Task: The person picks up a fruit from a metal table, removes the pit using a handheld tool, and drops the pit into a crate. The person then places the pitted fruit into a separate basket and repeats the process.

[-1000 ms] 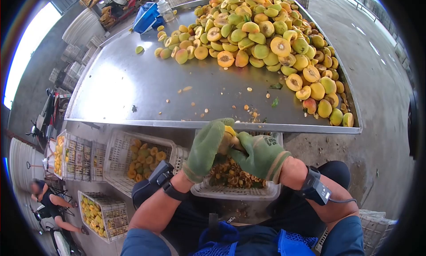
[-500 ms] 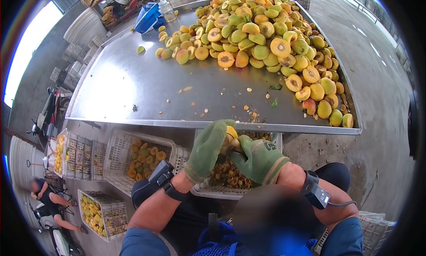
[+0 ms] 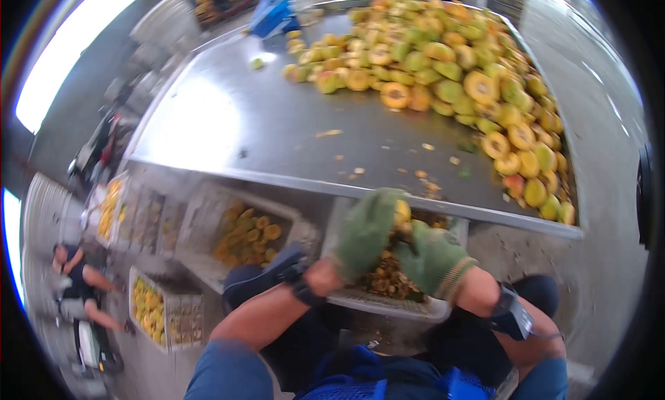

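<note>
Both my hands wear green gloves and meet over a crate of pits and scraps (image 3: 391, 274), just below the metal table's (image 3: 277, 175) near edge. My left hand (image 3: 368, 228) is closed around a yellow peach half (image 3: 402, 213). Pressed against its lower side is my right hand (image 3: 433, 258), with fingers closed; what it grips is blurred and too small to name. A large heap of cut yellow-green peaches (image 3: 450, 67) covers the back and right of the table.
A crate of peach halves (image 3: 253, 235) stands left of my hands, another (image 3: 149, 310) farther left on the floor. A blue container (image 3: 271, 15) sits at the table's back left. A seated person (image 3: 83, 275) is at the far left.
The whole view has shifted and tilted, so table and crates appear farther right and turned slightly clockwise. My hands stay together around the peach half.
</note>
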The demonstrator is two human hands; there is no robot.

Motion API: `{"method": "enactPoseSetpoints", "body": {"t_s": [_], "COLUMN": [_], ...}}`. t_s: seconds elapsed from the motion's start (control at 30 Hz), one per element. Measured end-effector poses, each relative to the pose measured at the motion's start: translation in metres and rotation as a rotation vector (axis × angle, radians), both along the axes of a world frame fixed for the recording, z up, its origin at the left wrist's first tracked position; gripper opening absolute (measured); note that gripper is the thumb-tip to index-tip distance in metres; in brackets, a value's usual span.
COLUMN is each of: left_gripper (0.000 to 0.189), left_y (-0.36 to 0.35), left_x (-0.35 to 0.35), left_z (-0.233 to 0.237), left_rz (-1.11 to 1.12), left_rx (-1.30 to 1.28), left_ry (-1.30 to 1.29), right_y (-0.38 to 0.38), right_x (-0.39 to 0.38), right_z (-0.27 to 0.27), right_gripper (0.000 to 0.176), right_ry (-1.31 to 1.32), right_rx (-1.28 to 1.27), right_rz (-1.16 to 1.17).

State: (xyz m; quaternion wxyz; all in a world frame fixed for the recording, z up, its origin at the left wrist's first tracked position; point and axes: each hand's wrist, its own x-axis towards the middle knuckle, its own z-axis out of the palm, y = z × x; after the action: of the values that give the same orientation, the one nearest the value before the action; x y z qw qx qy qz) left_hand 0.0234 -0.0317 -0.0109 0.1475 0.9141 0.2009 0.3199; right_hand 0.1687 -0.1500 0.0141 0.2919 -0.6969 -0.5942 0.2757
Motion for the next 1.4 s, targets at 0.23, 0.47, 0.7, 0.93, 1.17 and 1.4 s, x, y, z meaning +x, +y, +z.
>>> {"method": "enactPoseSetpoints", "body": {"t_s": [0.23,0.47,0.7,0.93,1.17,1.4], "left_gripper": [0.025,0.021,0.021,0.021,0.028,0.032], "left_y": [-0.006,-0.001,0.005,0.005,-0.012,-0.010], "left_x": [0.009,0.006,0.004,0.007,0.014,0.016], "left_z": [0.009,-0.003,0.008,0.010,0.020,0.016], "left_rz": [-0.052,-0.067,-0.030,-0.037,0.085,0.003], "left_rx": [-0.785,-0.426,-0.293,-0.038,-0.314,-0.259], "left_ry": [-0.223,-0.255,-0.123,-0.122,-0.125,-0.148], "right_y": [0.000,0.003,0.004,0.000,-0.005,-0.008], "right_x": [-0.004,-0.001,-0.005,-0.004,-0.003,0.002], "right_z": [0.005,0.008,0.015,0.011,0.018,0.007], "right_gripper": [0.018,0.015,0.014,0.025,0.036,0.039], "right_ry": [-0.207,-0.027,-0.296,-0.034,0.107,0.202], "right_rx": [0.065,0.006,0.014,-0.143,-0.182,-0.129], "right_rz": [-0.027,0.049,-0.006,-0.051,-0.010,0.033]}}
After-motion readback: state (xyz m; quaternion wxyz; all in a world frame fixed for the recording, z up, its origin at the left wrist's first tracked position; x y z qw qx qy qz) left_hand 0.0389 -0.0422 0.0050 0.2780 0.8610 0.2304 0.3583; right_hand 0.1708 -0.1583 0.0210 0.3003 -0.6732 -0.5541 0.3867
